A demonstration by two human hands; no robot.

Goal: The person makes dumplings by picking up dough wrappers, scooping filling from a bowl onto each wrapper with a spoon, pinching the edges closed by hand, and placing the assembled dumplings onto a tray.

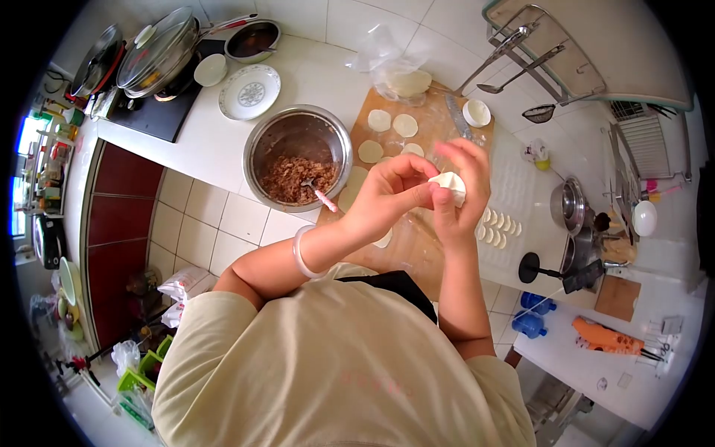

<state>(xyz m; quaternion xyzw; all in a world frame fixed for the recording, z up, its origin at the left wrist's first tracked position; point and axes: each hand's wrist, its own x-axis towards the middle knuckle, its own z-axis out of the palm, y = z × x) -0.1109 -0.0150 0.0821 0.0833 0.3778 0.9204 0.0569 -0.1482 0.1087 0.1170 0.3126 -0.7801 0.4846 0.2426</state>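
A white, half-folded dumpling (451, 186) is held up in front of my chest, above the wooden board. My left hand (391, 190), with a pale bangle on its wrist, pinches the dumpling's near edge between thumb and fingers. On the other side, my right hand (465, 186) holds the same dumpling with its thumb against it; its raised fingertips are smeared by motion. Below lie round dough wrappers (379, 121) on the floury wooden board (406, 253). Left of the board stands a steel bowl (257, 167) of brown minced filling (294, 179), with a pink-handled spoon (325, 200) in it.
Finished dumplings (495, 227) sit in rows right of the board. A cleaver (457, 117) and small white bowl (477, 112) lie at its far edge. A patterned plate (250, 92) and lidded pan (158, 52) are back left. Ladles (514, 41) hang at the upper right.
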